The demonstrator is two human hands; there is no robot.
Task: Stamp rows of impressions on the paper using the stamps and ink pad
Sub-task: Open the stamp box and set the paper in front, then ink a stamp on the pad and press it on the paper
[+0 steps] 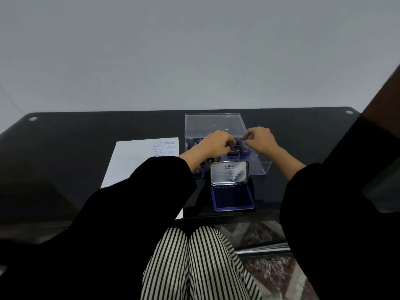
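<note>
- Left hand [213, 144] grips a dark stamp [233, 151] inside the far clear plastic box [258, 167].
- Right hand [260, 140] pinched beside; hold unclear.
- Blue ink pad [233, 198], its raised lid screening the box's near wall; white paper [134, 161] lies left.

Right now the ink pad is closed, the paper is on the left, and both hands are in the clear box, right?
No. The head view shows the Artline ink pad open: its silver lid stands up and the blue inside shows. The paper lies on the left, and the left hand and right hand are in the clear stamp box.
</note>
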